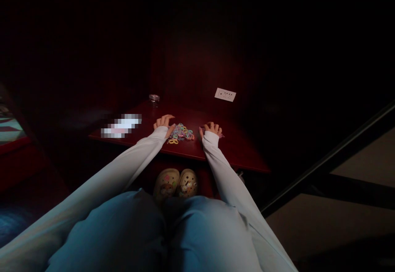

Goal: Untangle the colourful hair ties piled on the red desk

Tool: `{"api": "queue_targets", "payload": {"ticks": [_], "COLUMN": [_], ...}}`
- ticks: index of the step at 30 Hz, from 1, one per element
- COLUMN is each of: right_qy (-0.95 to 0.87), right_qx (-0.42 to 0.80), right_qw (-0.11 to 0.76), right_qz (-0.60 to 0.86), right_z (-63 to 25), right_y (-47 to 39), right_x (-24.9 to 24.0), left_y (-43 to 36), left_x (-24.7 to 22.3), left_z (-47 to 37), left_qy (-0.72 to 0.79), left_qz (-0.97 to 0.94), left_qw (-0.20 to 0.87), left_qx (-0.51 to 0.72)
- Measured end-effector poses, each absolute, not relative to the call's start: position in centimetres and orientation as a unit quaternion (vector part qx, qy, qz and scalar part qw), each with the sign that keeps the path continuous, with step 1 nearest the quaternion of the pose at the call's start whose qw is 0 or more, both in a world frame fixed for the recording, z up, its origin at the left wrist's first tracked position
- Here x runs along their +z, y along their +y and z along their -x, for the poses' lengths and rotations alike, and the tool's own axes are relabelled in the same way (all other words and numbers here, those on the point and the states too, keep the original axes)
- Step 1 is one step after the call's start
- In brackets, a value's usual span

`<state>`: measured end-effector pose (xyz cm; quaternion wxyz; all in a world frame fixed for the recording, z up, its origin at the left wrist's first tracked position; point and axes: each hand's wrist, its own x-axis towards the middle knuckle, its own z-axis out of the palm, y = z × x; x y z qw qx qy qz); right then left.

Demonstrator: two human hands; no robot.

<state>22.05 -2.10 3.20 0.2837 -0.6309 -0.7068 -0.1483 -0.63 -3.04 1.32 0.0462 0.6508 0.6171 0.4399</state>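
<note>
A pile of small looped bands in mixed pastel colours, which look like hair ties (182, 133), lies near the front edge of the dark red table (197, 148). My left hand (164, 124) is at the pile's left side, its fingers apart and bent, with the thumb by the bands. To the right of the pile, my right hand (211, 129) rests low over the table with bent, parted fingers. Some pinkish-purple bits show at its outer edge; what lies under the palm is hidden.
A small clear jar (154, 100) stands at the back left. Left of my hands lies a bright, pixelated flat object (121, 126). A white socket plate (225, 94) is on the back wall. Beige clogs (175, 182) show below the table edge. The surroundings are very dark.
</note>
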Motion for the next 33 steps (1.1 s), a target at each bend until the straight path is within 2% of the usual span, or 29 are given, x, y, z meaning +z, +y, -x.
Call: {"api": "queue_targets", "payload": {"ticks": [3, 11, 15, 25, 33], "right_qy": [-0.771, -0.884, -0.887, -0.829, -0.811], "right_qx": [-0.119, -0.054, -0.046, -0.037, -0.04], "right_qw": [0.287, 0.222, 0.205, 0.267, 0.266], "right_qz": [0.555, 0.409, 0.412, 0.49, 0.519], "right_z": [-19.5, -15.5, -15.7, -16.0, -16.2], "right_y": [-3.3, -5.3, -5.1, -4.2, -4.2], "right_x": [3.3, 3.1, 2.9, 2.0, 2.4], "left_y": [-2.6, -1.6, -1.4, -1.5, -1.6], "left_x": [1.5, 1.2, 0.9, 0.5, 0.4], "left_z": [0.9, 2.4, 2.3, 2.5, 2.5], "left_qy": [0.636, 0.646, 0.629, 0.6, 0.6], "left_qz": [-0.626, -0.563, -0.571, -0.623, -0.633], "left_qw": [0.069, 0.109, 0.112, 0.107, 0.095], "left_qx": [0.446, 0.504, 0.515, 0.489, 0.481]}}
